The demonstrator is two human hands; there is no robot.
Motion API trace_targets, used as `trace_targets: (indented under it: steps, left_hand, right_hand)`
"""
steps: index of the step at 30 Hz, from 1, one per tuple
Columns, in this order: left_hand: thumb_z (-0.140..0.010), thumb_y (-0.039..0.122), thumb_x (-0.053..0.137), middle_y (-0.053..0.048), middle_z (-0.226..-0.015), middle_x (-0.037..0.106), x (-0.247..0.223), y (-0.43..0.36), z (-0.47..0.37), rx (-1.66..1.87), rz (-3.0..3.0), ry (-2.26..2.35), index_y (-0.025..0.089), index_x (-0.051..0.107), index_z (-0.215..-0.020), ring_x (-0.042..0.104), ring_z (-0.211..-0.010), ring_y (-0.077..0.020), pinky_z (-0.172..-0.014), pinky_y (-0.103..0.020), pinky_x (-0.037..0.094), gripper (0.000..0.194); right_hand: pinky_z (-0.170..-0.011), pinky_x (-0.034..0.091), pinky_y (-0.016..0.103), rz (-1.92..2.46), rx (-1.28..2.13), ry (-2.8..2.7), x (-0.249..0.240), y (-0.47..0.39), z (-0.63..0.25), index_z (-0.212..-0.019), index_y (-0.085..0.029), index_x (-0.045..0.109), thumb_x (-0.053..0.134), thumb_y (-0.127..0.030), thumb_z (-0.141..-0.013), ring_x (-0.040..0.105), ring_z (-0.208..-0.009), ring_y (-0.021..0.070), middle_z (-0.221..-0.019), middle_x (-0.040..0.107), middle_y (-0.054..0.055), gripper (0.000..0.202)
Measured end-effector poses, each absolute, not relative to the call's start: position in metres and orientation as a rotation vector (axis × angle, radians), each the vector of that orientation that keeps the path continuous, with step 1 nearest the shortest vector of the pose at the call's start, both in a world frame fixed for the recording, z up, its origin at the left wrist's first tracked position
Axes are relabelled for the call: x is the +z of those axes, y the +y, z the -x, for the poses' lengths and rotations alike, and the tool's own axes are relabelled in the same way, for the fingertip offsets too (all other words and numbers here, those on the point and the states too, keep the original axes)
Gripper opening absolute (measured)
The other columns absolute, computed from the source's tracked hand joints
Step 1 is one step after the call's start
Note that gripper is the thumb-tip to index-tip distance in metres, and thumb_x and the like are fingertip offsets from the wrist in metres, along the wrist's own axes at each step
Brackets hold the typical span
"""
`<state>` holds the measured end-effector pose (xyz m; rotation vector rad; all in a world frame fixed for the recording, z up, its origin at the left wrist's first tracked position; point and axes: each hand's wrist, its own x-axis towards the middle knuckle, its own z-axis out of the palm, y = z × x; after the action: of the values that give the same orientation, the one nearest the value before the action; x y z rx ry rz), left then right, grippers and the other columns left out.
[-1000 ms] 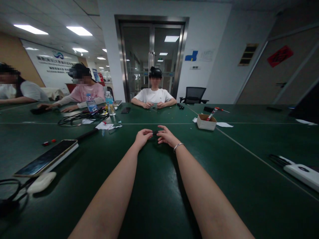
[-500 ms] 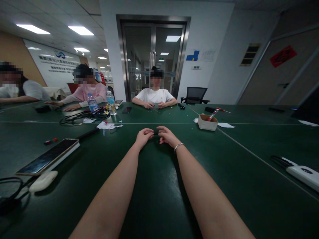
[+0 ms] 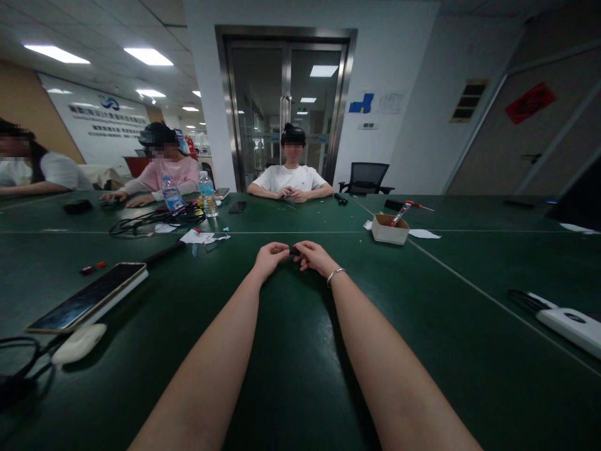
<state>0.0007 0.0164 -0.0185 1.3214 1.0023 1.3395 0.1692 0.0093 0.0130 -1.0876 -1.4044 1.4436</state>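
A small black object (image 3: 293, 250) is held between my two hands, just above the green table (image 3: 291, 326). My left hand (image 3: 272, 260) pinches its left end with thumb and fingers. My right hand (image 3: 314, 258) closes its thumb and index finger on the right end, the other fingers curled below. A silver bracelet (image 3: 335, 274) is round my right wrist. What the small object is cannot be made out.
Left lie a phone (image 3: 91, 297) on a white box, a white mouse-like object (image 3: 79, 344), cables and two bottles (image 3: 208, 195). A small box (image 3: 389, 230) stands right of my hands, a white device (image 3: 570, 326) far right. Three people sit across and at left.
My right thumb and index finger have closed on the black object. The hands of the person opposite have come together. The view has shifted slightly.
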Motion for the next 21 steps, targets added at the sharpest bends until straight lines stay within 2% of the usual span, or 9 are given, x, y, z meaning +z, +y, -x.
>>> trace_targets:
  steps: [3, 5, 7, 9, 12, 16, 19, 21]
  left_hand:
    - [-0.056, 0.027, 0.078, -0.006, -0.077, 0.068, -0.0172, 0.0160, -0.0020, 1.347, -1.270, 0.999, 0.013, 0.066, -0.084, 0.064, -0.076, -0.0165, -0.080, -0.036, 0.049, 0.034]
    - [-0.056, 0.027, 0.078, -0.005, -0.075, 0.067, -0.0162, 0.0155, -0.0028, 1.353, -1.263, 1.008, 0.013, 0.066, -0.084, 0.063, -0.074, -0.0157, -0.080, -0.035, 0.049, 0.033]
    - [-0.058, 0.026, 0.077, -0.005, -0.074, 0.067, -0.0153, 0.0150, -0.0032, 1.353, -1.267, 1.018, 0.013, 0.066, -0.084, 0.063, -0.074, -0.0151, -0.079, -0.034, 0.050, 0.032]
    - [-0.059, 0.025, 0.077, -0.005, -0.074, 0.067, -0.0146, 0.0146, -0.0033, 1.355, -1.267, 1.028, 0.013, 0.066, -0.084, 0.063, -0.073, -0.0148, -0.079, -0.033, 0.050, 0.030]
    - [-0.060, 0.025, 0.076, -0.005, -0.074, 0.067, -0.0135, 0.0137, -0.0033, 1.362, -1.257, 1.024, 0.013, 0.065, -0.084, 0.063, -0.073, -0.0146, -0.077, -0.033, 0.050, 0.029]
    - [-0.062, 0.025, 0.075, -0.004, -0.072, 0.067, -0.0115, 0.0120, -0.0033, 1.347, -1.271, 1.006, 0.014, 0.065, -0.085, 0.063, -0.072, -0.0137, -0.076, -0.030, 0.050, 0.028]
    - [-0.063, 0.025, 0.074, -0.002, -0.067, 0.065, -0.0112, 0.0118, -0.0033, 1.338, -1.278, 1.009, 0.014, 0.065, -0.085, 0.063, -0.068, -0.0123, -0.074, -0.028, 0.049, 0.026]
    - [-0.064, 0.026, 0.073, -0.002, -0.067, 0.065, -0.0120, 0.0127, -0.0030, 1.334, -1.289, 1.011, 0.014, 0.065, -0.086, 0.062, -0.067, -0.0117, -0.072, -0.027, 0.049, 0.026]
  right_hand:
    - [-0.041, 0.053, 0.020, 1.040, 1.444, -1.409, 0.0126, 0.0099, -0.1693, -0.107, -0.020, 0.052, 0.063, -0.015, -0.080, 0.052, -0.040, 0.0026, -0.081, 0.060, -0.001, 0.030]
    - [-0.041, 0.054, 0.020, 1.052, 1.445, -1.377, 0.0126, 0.0102, -0.1693, -0.112, -0.022, 0.049, 0.065, -0.019, -0.079, 0.053, -0.041, 0.0033, -0.082, 0.059, -0.001, 0.037]
    - [-0.037, 0.051, 0.018, 1.100, 1.445, -1.369, 0.0125, 0.0105, -0.1691, -0.110, -0.019, 0.050, 0.058, -0.026, -0.085, 0.051, -0.038, 0.0035, -0.075, 0.059, 0.000, 0.027]
    - [-0.036, 0.049, 0.017, 1.096, 1.444, -1.391, 0.0124, 0.0109, -0.1690, -0.106, -0.018, 0.051, 0.055, -0.023, -0.087, 0.049, -0.036, 0.0029, -0.072, 0.059, -0.001, 0.021]
    - [-0.040, 0.053, 0.020, 1.054, 1.457, -1.379, 0.0125, 0.0110, -0.1691, -0.109, -0.022, 0.050, 0.060, -0.016, -0.082, 0.051, -0.038, 0.0030, -0.077, 0.060, -0.002, 0.029]
    - [-0.037, 0.050, 0.018, 1.096, 1.459, -1.386, 0.0131, 0.0104, -0.1694, -0.104, -0.017, 0.052, 0.057, -0.022, -0.086, 0.049, -0.036, 0.0039, -0.068, 0.061, -0.001, 0.020]
    - [-0.039, 0.052, 0.021, 1.041, 1.471, -1.389, 0.0139, 0.0095, -0.1695, -0.108, -0.019, 0.052, 0.060, -0.017, -0.083, 0.049, -0.036, 0.0042, -0.067, 0.060, -0.003, 0.026]
    - [-0.040, 0.053, 0.022, 1.038, 1.483, -1.364, 0.0140, 0.0091, -0.1696, -0.109, -0.018, 0.051, 0.057, -0.020, -0.085, 0.048, -0.036, 0.0041, -0.067, 0.061, -0.003, 0.025]
